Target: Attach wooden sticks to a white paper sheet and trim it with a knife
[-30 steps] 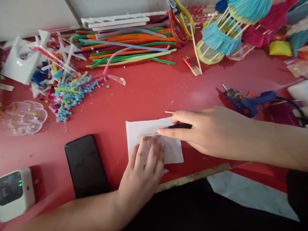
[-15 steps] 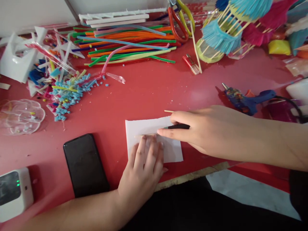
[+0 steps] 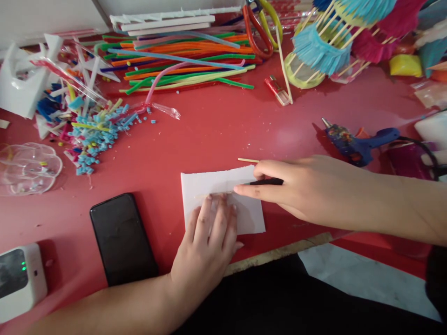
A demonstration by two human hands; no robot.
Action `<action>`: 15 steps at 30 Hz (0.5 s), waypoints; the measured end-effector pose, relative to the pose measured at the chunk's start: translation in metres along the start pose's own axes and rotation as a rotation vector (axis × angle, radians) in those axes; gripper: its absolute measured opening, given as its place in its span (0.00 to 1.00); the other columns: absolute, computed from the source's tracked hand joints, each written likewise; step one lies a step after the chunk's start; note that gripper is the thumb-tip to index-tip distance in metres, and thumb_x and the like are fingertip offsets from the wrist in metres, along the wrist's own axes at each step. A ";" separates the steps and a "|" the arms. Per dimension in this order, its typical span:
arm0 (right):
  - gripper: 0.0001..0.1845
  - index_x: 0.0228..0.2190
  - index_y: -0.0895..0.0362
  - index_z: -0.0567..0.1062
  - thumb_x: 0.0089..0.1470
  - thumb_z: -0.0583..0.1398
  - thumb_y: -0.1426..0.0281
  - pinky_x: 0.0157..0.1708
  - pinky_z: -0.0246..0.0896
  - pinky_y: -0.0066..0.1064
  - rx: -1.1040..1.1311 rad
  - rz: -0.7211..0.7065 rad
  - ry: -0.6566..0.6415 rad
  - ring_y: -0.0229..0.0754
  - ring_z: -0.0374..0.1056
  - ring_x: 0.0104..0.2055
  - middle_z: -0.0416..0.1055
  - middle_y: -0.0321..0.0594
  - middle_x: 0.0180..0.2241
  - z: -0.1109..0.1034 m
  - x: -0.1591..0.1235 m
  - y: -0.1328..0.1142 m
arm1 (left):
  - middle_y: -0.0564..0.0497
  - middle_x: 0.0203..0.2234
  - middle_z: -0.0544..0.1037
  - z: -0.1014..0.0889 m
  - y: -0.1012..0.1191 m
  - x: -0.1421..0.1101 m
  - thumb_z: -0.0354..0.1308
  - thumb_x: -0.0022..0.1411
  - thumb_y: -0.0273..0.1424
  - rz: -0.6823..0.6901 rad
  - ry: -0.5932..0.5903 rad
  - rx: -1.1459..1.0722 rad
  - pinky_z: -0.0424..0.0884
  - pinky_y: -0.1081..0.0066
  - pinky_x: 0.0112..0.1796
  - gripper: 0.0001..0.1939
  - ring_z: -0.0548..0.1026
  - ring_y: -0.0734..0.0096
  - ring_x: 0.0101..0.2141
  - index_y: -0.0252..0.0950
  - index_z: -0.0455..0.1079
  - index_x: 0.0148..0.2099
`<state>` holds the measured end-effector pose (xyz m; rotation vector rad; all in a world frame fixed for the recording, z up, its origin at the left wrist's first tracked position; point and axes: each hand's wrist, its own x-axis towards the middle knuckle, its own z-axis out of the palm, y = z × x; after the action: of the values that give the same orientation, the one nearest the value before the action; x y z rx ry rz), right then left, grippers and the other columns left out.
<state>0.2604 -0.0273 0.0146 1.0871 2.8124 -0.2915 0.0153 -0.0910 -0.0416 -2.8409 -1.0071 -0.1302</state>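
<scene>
A white sheet (image 3: 249,216), apparently thin board, lies on the red table in front of me. My left hand (image 3: 206,242) rests on it with fingers stretched out, fingertips pressing down along a thin, pale line or strip (image 3: 206,194); whether that is a cut or a stick I cannot tell. From the right, my right hand (image 3: 296,188) grips a black-handled craft knife (image 3: 267,182), index finger extended along it toward the left fingertips. Its blade is thin and hard to make out. A thin wooden stick (image 3: 247,160) pokes out just beyond my right hand.
A black phone (image 3: 124,239) and a white device (image 3: 21,279) lie left. Farther back are foam scraps (image 3: 98,135), a clear palette (image 3: 31,167), colourful pipe cleaners (image 3: 188,58) and scissors (image 3: 258,35). On the right are a blue glue gun (image 3: 359,139), a lighter (image 3: 277,90) and a fringed stick structure (image 3: 321,49).
My right hand has slid slightly to the right with the craft knife, away from the left fingertips. The left hand stays in place on the sheet.
</scene>
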 end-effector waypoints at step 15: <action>0.37 0.58 0.45 0.72 0.52 0.51 0.85 0.23 0.50 0.28 -0.034 0.013 0.036 0.37 0.70 0.30 0.73 0.43 0.47 0.005 -0.012 0.006 | 0.32 0.59 0.71 0.000 0.001 -0.002 0.52 0.70 0.42 0.000 -0.002 -0.002 0.74 0.52 0.52 0.29 0.70 0.39 0.58 0.24 0.66 0.62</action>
<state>0.2734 -0.0324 0.0109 1.1137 2.8300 -0.2247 0.0148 -0.0928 -0.0423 -2.8430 -1.0083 -0.1281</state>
